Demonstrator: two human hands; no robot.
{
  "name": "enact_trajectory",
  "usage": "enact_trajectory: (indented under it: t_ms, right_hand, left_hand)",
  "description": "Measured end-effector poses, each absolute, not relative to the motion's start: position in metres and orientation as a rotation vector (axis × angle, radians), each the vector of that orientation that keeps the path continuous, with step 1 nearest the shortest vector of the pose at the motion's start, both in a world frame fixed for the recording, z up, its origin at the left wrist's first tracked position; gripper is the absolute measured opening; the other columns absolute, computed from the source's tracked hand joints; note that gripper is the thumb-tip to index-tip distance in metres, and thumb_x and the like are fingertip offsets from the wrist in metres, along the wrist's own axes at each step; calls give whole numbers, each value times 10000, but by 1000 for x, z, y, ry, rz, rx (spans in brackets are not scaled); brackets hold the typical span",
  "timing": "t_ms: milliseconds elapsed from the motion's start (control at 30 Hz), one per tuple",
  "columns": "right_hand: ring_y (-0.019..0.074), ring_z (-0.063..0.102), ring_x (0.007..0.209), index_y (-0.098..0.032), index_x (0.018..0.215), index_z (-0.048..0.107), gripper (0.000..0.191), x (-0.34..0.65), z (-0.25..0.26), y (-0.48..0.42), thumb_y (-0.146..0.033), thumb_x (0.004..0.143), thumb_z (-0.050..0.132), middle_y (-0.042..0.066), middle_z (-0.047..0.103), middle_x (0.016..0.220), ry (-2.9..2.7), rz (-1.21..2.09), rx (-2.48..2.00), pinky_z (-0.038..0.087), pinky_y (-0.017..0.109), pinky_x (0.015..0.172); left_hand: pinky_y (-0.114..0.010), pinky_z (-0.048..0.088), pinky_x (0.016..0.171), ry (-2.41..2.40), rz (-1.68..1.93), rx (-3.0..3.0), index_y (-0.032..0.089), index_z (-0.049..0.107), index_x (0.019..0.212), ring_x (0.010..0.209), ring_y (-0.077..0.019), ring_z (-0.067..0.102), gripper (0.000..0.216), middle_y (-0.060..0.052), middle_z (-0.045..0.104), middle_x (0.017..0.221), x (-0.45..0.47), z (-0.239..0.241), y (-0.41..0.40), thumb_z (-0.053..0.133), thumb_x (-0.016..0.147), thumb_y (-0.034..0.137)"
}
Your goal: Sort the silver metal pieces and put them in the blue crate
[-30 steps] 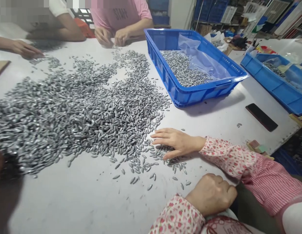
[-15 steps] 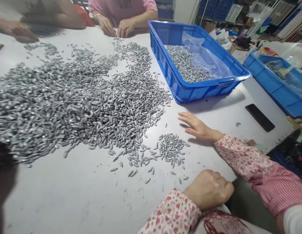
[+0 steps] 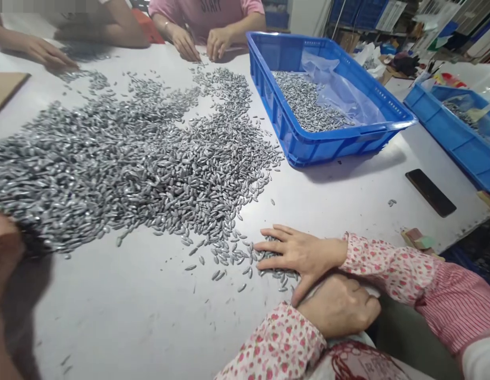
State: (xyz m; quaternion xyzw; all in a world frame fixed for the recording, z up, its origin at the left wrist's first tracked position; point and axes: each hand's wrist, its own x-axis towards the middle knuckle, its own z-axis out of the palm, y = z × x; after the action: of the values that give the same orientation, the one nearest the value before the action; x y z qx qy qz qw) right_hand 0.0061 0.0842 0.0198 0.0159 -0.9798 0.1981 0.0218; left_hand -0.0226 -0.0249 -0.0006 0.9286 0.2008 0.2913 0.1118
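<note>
A huge heap of small silver oval pieces (image 3: 130, 158) covers the white table (image 3: 130, 316). My right hand (image 3: 304, 253) lies flat with fingers spread, open, on a small batch of those pieces (image 3: 245, 258) near the table's front edge. My left hand (image 3: 339, 309) is a closed fist right behind it at the table edge, its thumb side touching my right hand. What the fist holds is hidden. Both arms wear floral sleeves.
A blue crate (image 3: 347, 140) lined with clear plastic holds more silver pieces at the back right. A second blue crate (image 3: 454, 137) stands far right, with a black phone (image 3: 430, 192) before it. Other people's hands (image 3: 185, 42) work the far edge; another hand (image 3: 5, 248) is at the left.
My right hand had lifted off toward the crate half a second ago. It is now back down on the small batch, closer to the table edge and my left fist.
</note>
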Motion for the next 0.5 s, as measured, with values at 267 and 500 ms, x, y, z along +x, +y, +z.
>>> enact_trajectory:
  t_ms: [267,500]
  right_hand:
    - [269,495,1113,-235,1156,590,505,7,9,65,-652,880,522,87,589,1235,-2963,356,17,410,411,894]
    - [159,545,641,-208,910,559,171,-9,5,59,-282,982,422,33,564,812,-2991,69,-204,325,251,472]
  left_hand:
    - [-294,370,492,572,868,2742,151,549,793,611,-151,586,129,0,599,691,-19,-2,-30,578,919,140]
    - [-278,363,499,562,857,2781,138,534,792,587,-142,550,146,-4,564,670,-17,-5,-33,563,934,153]
